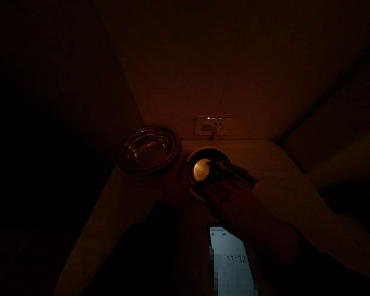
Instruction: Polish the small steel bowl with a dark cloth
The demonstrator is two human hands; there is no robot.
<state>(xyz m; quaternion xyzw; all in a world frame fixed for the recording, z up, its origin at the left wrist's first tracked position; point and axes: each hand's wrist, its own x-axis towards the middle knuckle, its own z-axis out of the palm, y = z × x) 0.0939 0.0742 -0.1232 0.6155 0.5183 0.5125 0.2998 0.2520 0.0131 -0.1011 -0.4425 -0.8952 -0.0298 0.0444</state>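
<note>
In very dim light a round bowl (200, 169) stands on the wooden table, with a pale rim and a shiny, lit patch inside. At its left side my left hand (176, 183) is a dark shape, holding the rim; its fingers barely show. Over the bowl's right part my right hand (228, 199) presses a dark crumpled cloth (234, 170), with the fingers reaching into the bowl. The cloth's end sticks out past the right rim. Part of the bowl's inside is hidden by hand and cloth.
Wide shiny metal dishes (149, 152), seemingly stacked, sit at the table's back left. A lit phone (231, 255) lies below my right hand. A wall socket (211, 126) with a plug is behind the bowl. The wooden table (265, 158) meets the wall.
</note>
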